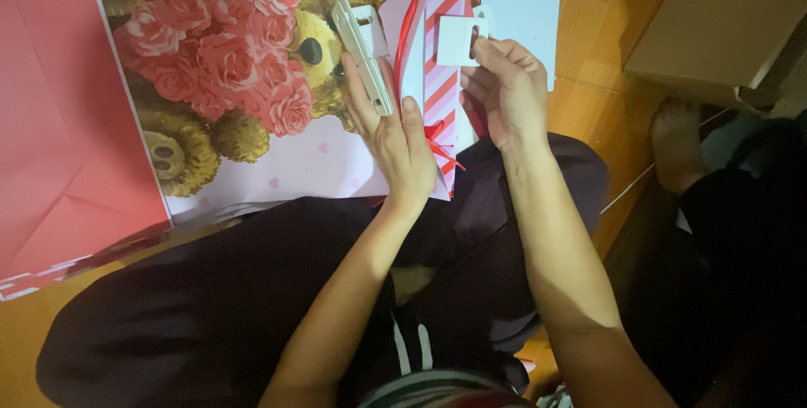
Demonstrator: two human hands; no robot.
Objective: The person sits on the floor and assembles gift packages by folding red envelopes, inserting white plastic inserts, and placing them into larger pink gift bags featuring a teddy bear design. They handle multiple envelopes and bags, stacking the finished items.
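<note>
Dark trousers [252,290] fill the bottom of the view, with two white drawstring ends at 6 o'clock; the striped hem of the person's top is cut off by the lower edge. Both forearms rise from there toward 12 o'clock. The left hand [395,135] is turned palm toward the camera, fingers nearly straight and lightly curled around a slim cream-coloured hole punch [363,51], which lies along the fingers and points to 11 o'clock; its far end is partly lost against the picture behind it. The right hand [504,89], at 1 o'clock, pinches a small white card tag [456,40] between thumb and fingertips; the tag's right edge and a dark opening in it are half covered by the fingers. Behind the hands lies a gift bag [244,80] printed with a teddy bear and pink roses, its top cropped by the frame, with a red ribbon handle [406,34] and a striped side panel. At 3 o'clock another person's bare foot [677,143] rests on the wooden floor, the rest lost in shadow. A cardboard box [714,26] sits at 2 o'clock, cut off.
</note>
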